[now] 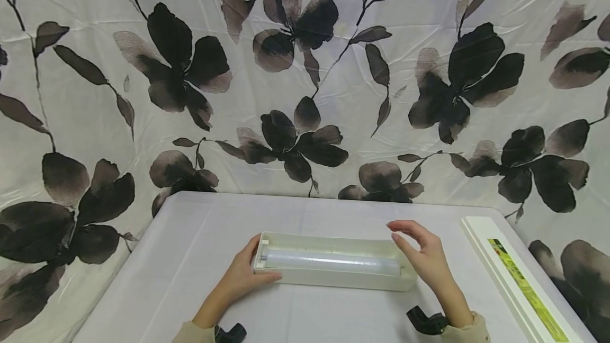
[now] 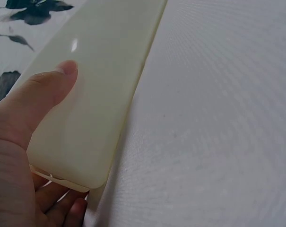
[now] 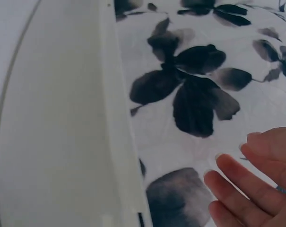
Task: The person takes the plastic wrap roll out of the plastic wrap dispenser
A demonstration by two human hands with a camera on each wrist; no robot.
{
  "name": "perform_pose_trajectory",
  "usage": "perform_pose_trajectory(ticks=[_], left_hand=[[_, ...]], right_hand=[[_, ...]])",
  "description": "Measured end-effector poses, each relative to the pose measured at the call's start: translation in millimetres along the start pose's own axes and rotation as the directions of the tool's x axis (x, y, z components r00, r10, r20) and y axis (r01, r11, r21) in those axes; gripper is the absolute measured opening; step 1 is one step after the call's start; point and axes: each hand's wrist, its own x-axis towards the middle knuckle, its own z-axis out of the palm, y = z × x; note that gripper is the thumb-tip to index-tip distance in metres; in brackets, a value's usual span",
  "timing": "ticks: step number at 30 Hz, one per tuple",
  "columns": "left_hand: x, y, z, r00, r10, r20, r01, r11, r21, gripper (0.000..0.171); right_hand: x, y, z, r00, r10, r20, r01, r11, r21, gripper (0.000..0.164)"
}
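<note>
One hand grips: left hand (image 1: 245,269) on left end of long box (image 1: 335,279), on or just above white table (image 1: 324,316); right hand (image 1: 427,259) near right end, fingers loosely extended, holding nothing. Likely risk: one-sided grip lets box tip, spilling the roll (image 1: 331,263) inside. Box looks smooth, cream plastic, rounded corner; roll glossy, cylindrical; table finely textured.

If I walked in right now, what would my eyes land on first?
Probably the big dark flowers on the cloth behind the table. Next, the pale box holding a shiny roll in the middle, left hand gripping one end, right hand near the other. Then the bright yellow strip on the long white piece at the table's right.
</note>
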Motion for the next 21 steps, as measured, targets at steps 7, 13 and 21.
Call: perform_pose_trajectory(ticks=[7,13,21], left_hand=[[-7.5,2.6,4.9,1.0,-0.004,-0.01,0.004,1.0,0.006,0.103],[-14.1,5.8,8.6,1.0,-0.014,-0.023,0.014,1.0,0.011,0.104],[-23.3,9.2,14.6,0.999,-0.012,-0.038,0.012,1.0,-0.002,0.104]], right_hand=[[-6.1,14.0,9.3,0.996,0.021,0.087,-0.026,0.998,0.056,0.022],[-11.2,21.3,13.7,0.984,0.053,0.172,-0.054,0.999,0.001,0.021],[-15.6,31.2,16.2,0.982,0.012,0.189,-0.006,0.999,-0.034,0.016]])
